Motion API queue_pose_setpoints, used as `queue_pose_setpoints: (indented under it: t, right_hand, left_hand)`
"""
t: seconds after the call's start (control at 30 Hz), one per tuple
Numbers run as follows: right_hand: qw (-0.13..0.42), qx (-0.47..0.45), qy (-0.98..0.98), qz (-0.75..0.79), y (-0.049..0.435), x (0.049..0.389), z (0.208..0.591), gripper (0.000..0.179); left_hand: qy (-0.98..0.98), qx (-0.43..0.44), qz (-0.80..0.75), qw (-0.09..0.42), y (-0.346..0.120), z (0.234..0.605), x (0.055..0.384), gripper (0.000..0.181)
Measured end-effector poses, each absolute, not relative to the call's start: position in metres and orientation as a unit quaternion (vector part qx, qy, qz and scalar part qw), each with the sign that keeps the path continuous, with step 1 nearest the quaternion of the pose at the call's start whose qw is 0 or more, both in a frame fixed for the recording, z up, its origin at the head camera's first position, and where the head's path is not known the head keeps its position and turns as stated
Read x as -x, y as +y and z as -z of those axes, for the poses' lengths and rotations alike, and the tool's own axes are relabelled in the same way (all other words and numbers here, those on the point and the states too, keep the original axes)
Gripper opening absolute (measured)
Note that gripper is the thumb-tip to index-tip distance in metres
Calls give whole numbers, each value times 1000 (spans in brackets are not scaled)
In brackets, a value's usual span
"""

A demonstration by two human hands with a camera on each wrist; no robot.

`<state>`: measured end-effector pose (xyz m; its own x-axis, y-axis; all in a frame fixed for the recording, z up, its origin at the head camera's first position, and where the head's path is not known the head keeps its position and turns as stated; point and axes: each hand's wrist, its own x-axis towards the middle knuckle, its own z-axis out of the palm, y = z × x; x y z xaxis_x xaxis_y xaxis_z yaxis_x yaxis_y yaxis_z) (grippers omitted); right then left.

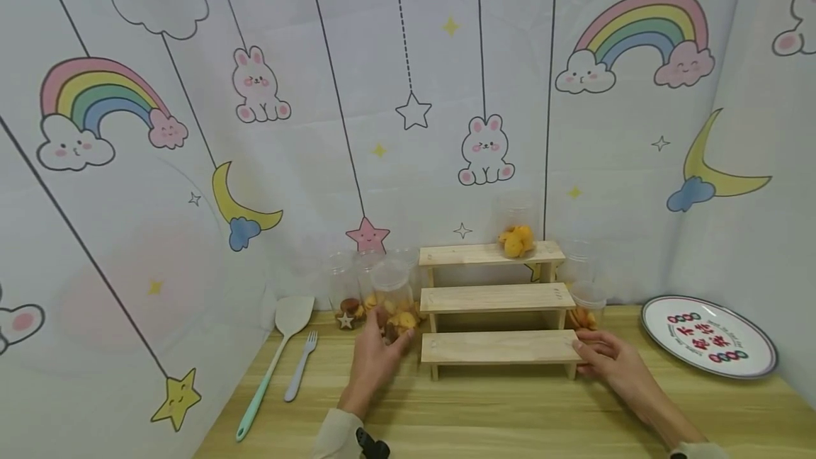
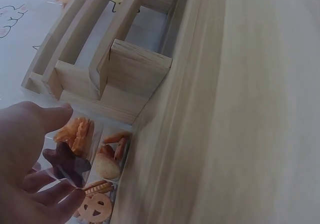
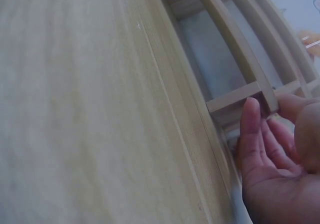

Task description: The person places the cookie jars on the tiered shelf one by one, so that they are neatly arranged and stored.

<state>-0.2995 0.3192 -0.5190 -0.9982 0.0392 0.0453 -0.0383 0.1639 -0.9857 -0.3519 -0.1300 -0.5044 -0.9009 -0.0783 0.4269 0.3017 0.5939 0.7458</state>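
My left hand [image 1: 376,356] grips a clear jar [image 1: 390,283] of snacks just left of a three-step wooden display rack [image 1: 497,347]. In the left wrist view, the left hand [image 2: 25,159] has its thumb and fingers around the jar, where a dark star-shaped cookie [image 2: 67,164] shows. Other clear jars with cookies [image 2: 96,207] stand close behind it. At the rack's right end, my right hand [image 1: 615,367] pinches the corner of the lowest step. In the right wrist view, the right hand [image 3: 280,164] has fingertips at that step's end [image 3: 267,92].
On the top step stands a jar of yellow-orange snacks [image 1: 516,241]. More jars [image 1: 585,303] are behind the rack's right side. A white spatula [image 1: 295,314] and a fork [image 1: 301,367] lie at left. A printed plate [image 1: 656,324] leans at right, near the patterned cloth wall.
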Motion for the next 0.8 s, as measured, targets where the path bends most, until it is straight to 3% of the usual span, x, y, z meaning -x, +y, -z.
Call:
queue_pose_setpoints:
  t: [0.43, 0.8]
  right_hand:
    - [32, -6, -762, -647, 320, 300, 521, 63]
    - [36, -6, -758, -651, 319, 299, 519, 59]
  left_hand:
    - [-837, 74, 476, 260, -130, 482, 352, 71]
    - [-808, 99, 506, 285, -128, 459, 349, 87]
